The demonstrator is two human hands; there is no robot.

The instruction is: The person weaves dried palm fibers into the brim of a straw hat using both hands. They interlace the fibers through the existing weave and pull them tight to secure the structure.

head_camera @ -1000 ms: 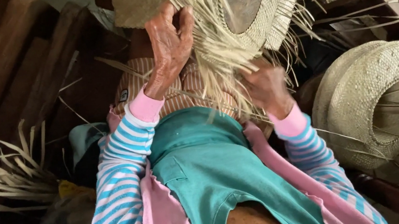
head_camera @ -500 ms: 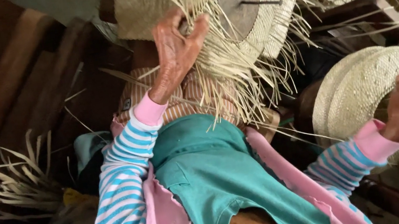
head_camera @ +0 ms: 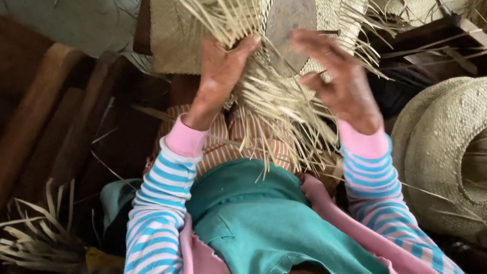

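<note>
A: Head view. What is in the hands?

B: A half-woven pale straw hat with loose fringed strands (head_camera: 302, 10), flat-woven disc, tight plaited texture, a grey round patch at its centre. It is held up in front of the lap, above the striped knees. Long stiff strands (head_camera: 277, 105) spill downward from its edge.

A: Left hand?

B: Left hand (head_camera: 221, 69), fingers spread and bent over the strands at the hat's lower left edge, fingertips pressed into the weave; grip clenched on the strands. Pink cuff, blue-and-white striped sleeve.

A: Right hand?

B: Right hand (head_camera: 338, 79), blurred, fingers partly curled just in front of the fringe. Whether its grip clasps any strand, I cannot tell.

A: Surroundings?

B: At right, a finished domed cream straw hat with coarse woven brim (head_camera: 453, 143) lying on its side. At lower left, a bundle of dry flat palm strips (head_camera: 32, 242) on the dark floor. Brown wooden beams (head_camera: 26, 119) slant at left.
</note>
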